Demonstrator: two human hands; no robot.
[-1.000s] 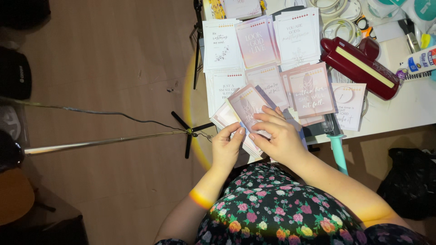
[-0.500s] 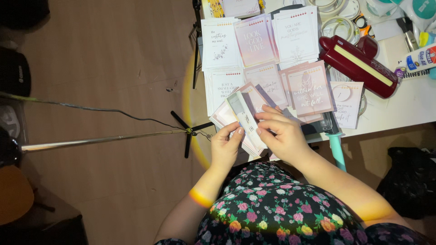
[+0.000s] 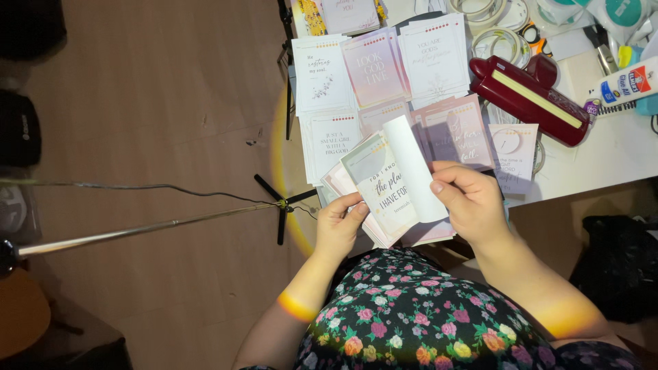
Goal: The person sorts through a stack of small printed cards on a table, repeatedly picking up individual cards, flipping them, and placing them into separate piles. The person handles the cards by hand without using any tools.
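Both hands grasp a fanned stack of printed cards (image 3: 384,199) just off the near edge of the white bench (image 3: 617,151): the left hand (image 3: 339,226) pinches its near-left corner, and the right hand (image 3: 473,202) curls 1 white card (image 3: 415,168) up and back. Farther off, more cards (image 3: 373,68) in white and pale pink lie in overlapping rows. To their right rest a dark red oblong case (image 3: 528,99) with a yellow strip and a white glue bottle (image 3: 627,83) with an orange tip.
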